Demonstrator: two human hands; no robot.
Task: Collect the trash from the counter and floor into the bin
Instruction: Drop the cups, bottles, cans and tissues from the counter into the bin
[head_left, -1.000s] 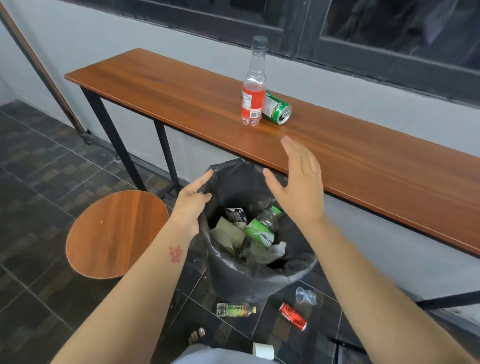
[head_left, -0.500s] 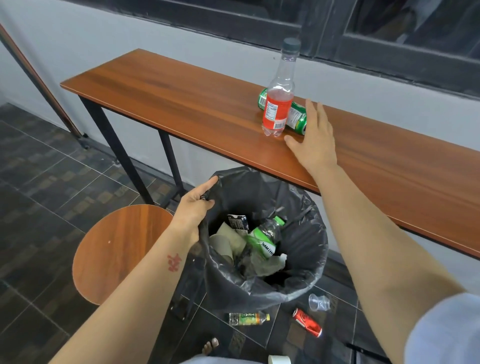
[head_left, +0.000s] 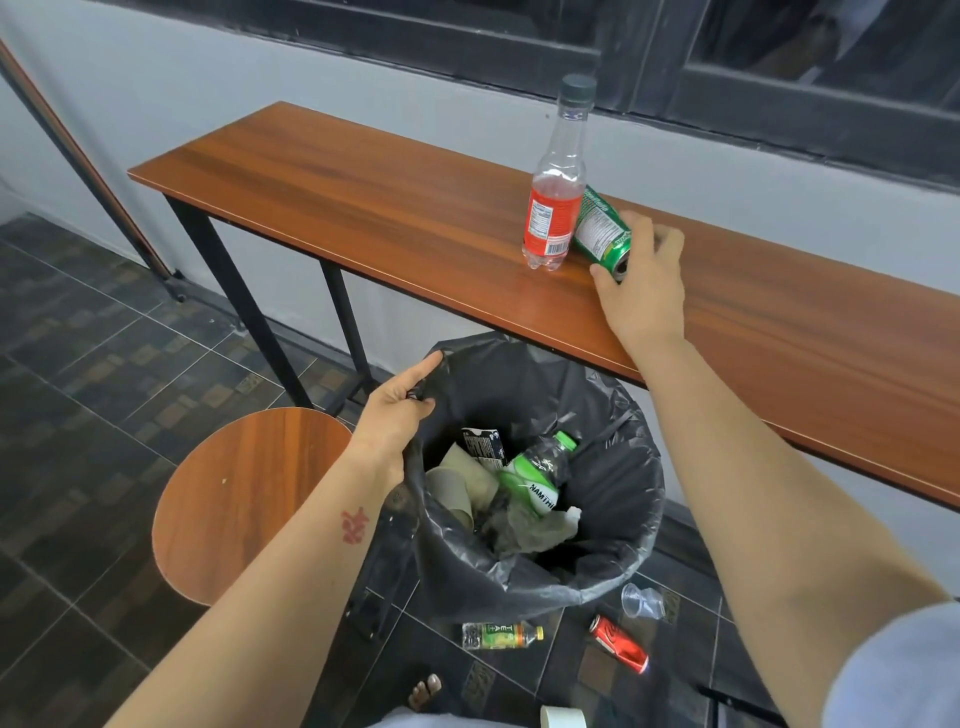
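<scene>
A green can (head_left: 600, 226) lies on its side on the wooden counter (head_left: 363, 208), touching an upright clear bottle (head_left: 556, 202) with red drink and a red label. My right hand (head_left: 641, 283) is on the can's near end, thumb and fingers curled around it. My left hand (head_left: 397, 415) pinches the rim of the black bag lining the bin (head_left: 613, 545), which stands under the counter's edge and holds a green-labelled bottle, a carton and crumpled paper. On the floor lie a small green bottle (head_left: 501, 635), a red can (head_left: 618, 643) and a clear plastic cup (head_left: 641, 601).
A round wooden stool (head_left: 234, 499) stands left of the bin, close to my left forearm. A roll of tape (head_left: 563, 717) sits at the bottom edge near my foot. Black counter legs (head_left: 249, 312) stand behind the stool. Dark tiled floor extends left.
My right hand rose from above the bin to the counter and has closed around the end of the green can. My left hand kept its hold on the bag rim.
</scene>
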